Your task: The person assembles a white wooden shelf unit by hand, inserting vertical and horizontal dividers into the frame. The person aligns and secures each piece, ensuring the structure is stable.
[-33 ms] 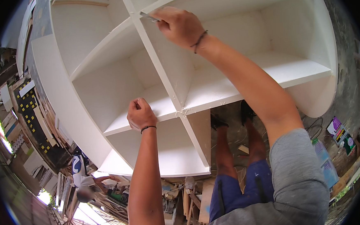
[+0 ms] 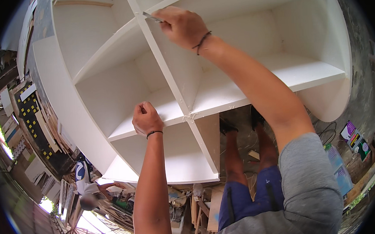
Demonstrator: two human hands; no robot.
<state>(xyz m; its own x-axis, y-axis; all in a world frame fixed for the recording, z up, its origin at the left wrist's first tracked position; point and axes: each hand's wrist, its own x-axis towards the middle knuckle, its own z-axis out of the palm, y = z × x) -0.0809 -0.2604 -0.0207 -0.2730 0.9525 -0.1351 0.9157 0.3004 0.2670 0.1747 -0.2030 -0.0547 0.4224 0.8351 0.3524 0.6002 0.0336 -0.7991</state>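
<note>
A large white shelving unit (image 2: pixel 177 92) with several compartments fills the view in front of me. My right hand (image 2: pixel 184 28) is closed around a thin grey blade-like tool (image 2: pixel 152 17); most of it is hidden in my fingers. The tool's tip reaches the upper crossing of the dividers, on the long upright's edge. Lower left, my left hand (image 2: pixel 147 119) is curled into a fist at the front edge of a shelf. Whatever it may hold cannot be seen. White lumpy filler-like residue (image 2: pixel 190 116) marks the lower crossing, between my hands and nearer me.
A co-worker (image 2: pixel 86 187) is at the lower left, one arm stretched toward the unit. Stacked boards and timber scraps (image 2: pixel 52 125) line the left side. My legs (image 2: pixel 235 155) stand by the unit's near edge. On the right floor lie a purple-and-black package (image 2: pixel 355 139) and cables.
My right hand and its tool have shifted slightly left and up along the upper crossing. The left hand stays in place.
</note>
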